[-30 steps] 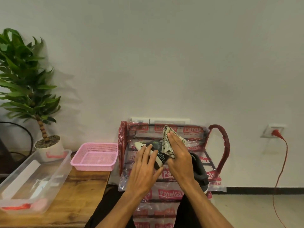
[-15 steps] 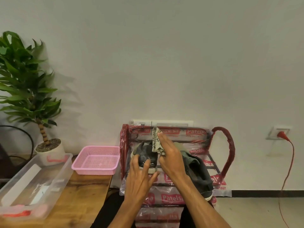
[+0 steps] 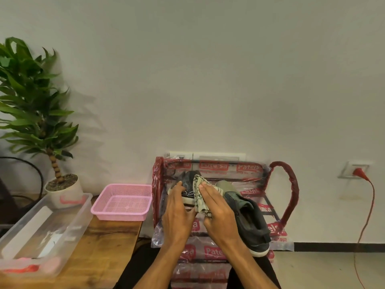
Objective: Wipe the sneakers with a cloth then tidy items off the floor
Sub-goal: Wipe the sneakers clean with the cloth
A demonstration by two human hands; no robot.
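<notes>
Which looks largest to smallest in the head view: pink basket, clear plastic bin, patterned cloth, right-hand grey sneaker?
1. clear plastic bin, though it is nearest the camera.
2. pink basket and grey sneaker: too alike to rank.
3. patterned cloth, partly covered by the right hand.

Both bare forearms rise from the lower edge and converge toward the held sneaker (image 3: 188,181). The left hand (image 3: 177,213) reaches to the sneaker's left side, palm turned inward, its fingers (image 3: 178,187) wrapped over the sole edge and the thumb lying below the sneaker, gripping it. The right hand (image 3: 218,211) comes in from the sneaker's right, back of the hand up, its fingers (image 3: 205,189) straight and together, pressing the cloth (image 3: 200,197) flat against the sneaker's side. Its thumb sits below the sneaker, at the cloth's lower edge. The two wrists are straight and close together.
</notes>
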